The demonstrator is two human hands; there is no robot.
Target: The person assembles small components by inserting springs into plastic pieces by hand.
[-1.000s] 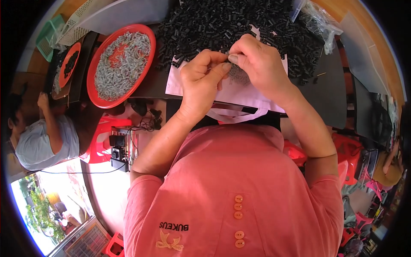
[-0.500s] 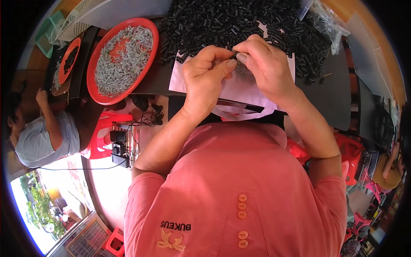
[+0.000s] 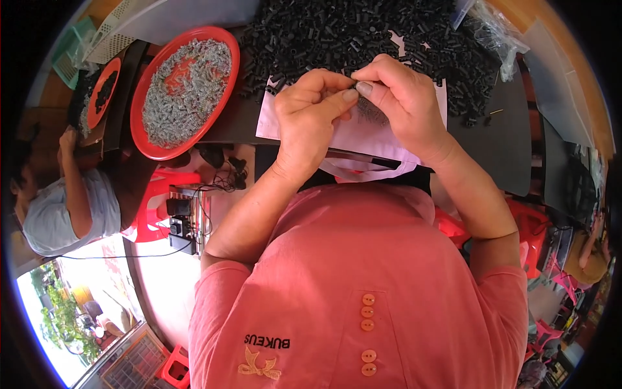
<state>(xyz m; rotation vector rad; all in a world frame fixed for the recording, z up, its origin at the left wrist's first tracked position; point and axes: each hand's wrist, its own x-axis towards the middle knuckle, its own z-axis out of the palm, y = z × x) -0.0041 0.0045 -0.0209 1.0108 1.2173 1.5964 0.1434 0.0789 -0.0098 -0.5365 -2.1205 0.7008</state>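
My left hand [image 3: 304, 123] and my right hand [image 3: 408, 104] meet fingertip to fingertip above a pale pink cloth [image 3: 272, 123]. Thumb and forefinger of each are pinched together around a small dark part [image 3: 354, 85], which the fingers mostly cover; its exact kind is not visible. Tiny dark grey bits [image 3: 370, 115] lie on the cloth beneath my right hand. Just beyond both hands spreads a large heap of short black tubular plastic pieces [image 3: 350, 39].
Left of the heap, a round red tray [image 3: 137, 129] holds many small metal springs [image 3: 188, 97]. Clear plastic bags [image 3: 502, 39] lie at the far right on the dark table [image 3: 508, 149]. A co-worker [image 3: 71, 207] sits at the left beside another red tray [image 3: 111, 71].
My hands stay almost in place, still pinched together; the right fingers and thumb shift slightly. The co-worker's arm at the left has lowered a little.
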